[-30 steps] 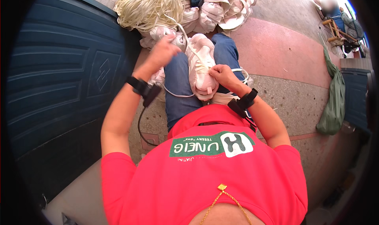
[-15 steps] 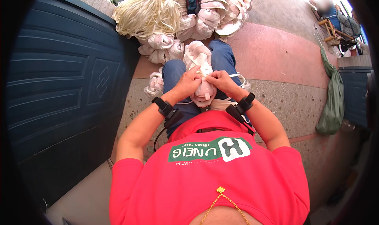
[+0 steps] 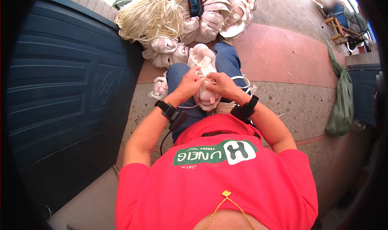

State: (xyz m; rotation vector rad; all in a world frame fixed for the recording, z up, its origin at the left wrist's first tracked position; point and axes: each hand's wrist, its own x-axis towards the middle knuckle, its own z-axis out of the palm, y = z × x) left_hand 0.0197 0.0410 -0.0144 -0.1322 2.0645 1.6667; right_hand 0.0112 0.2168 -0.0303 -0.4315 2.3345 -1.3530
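Observation:
A pale pink and white shoe point(image 3: 206, 97) is held upright between my knees, toe pointing away from me. My left hand point(image 3: 191, 84) lies over the left side of its lacing area, fingers closed in a pinch on a white lace. From the other side my right hand point(image 3: 222, 85) meets it, thumb and forefinger pinched on the lace at the eyelets. Both sets of fingertips nearly touch, and the exact strand between them is too small to make out. A loop of white shoelace point(image 3: 245, 81) hangs over my right knee.
Beyond my knees lie bundles of similar pink-white shoes point(image 3: 163, 52), a heap of cream laces point(image 3: 149, 16) and a phone point(image 3: 195, 4). Left stands a dark blue panelled door point(image 3: 60, 84). A green cloth point(image 3: 340, 105) hangs at right; a person point(image 3: 341, 18) sits far off.
Both hands have shifted slightly on the lacing area; the right fingers have moved left, closer to the left ones. The shoe stays between my knees.

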